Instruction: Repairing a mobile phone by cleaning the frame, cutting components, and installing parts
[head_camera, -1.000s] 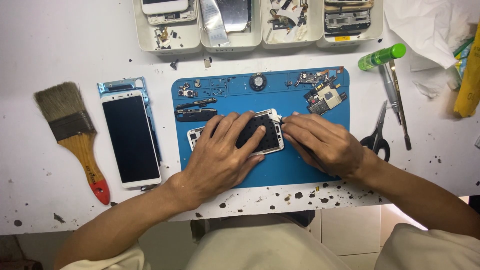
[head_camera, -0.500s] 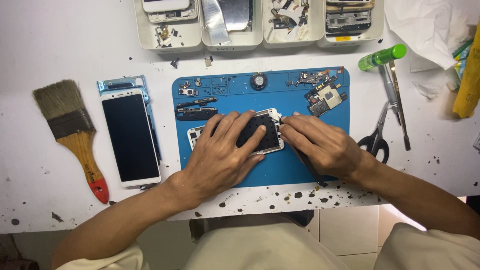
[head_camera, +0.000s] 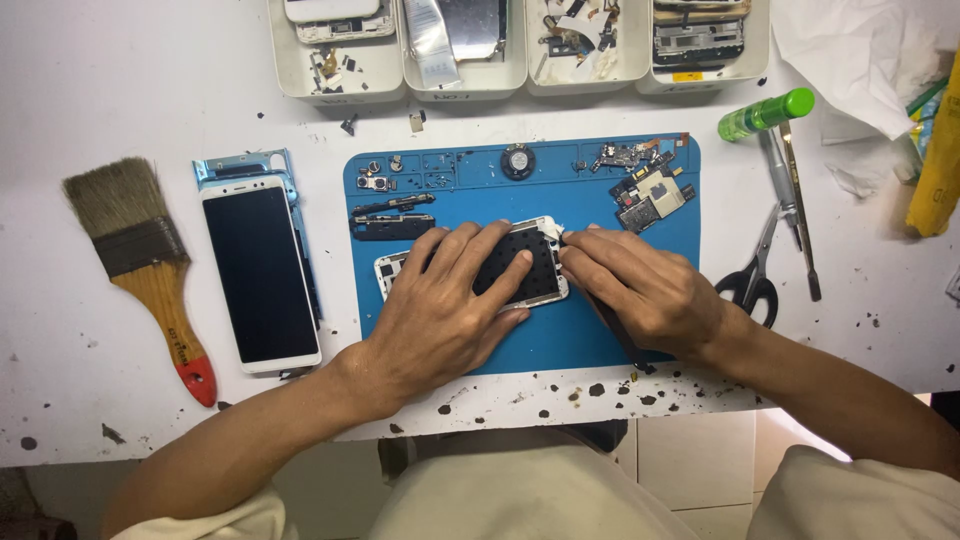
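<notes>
**Pinned phone frame, prying edge: where it could slip**

Pressing flat, the left hand (head_camera: 440, 315) holds the opened phone body (head_camera: 520, 268) down on the blue work mat (head_camera: 560, 340), fingers spread across its dark inside. Right hand (head_camera: 640, 290) pinches a thin dark tool at the frame's upper right corner, where a pale strip lifts. A slip there could gouge the frame or tear that strip, I judge. Loose circuit boards (head_camera: 650, 195) and small screws (head_camera: 385, 170) lie near on the mat; a sudden jerk could scatter them. 1 finished phone (head_camera: 260, 270) lies well apart, left.
</notes>
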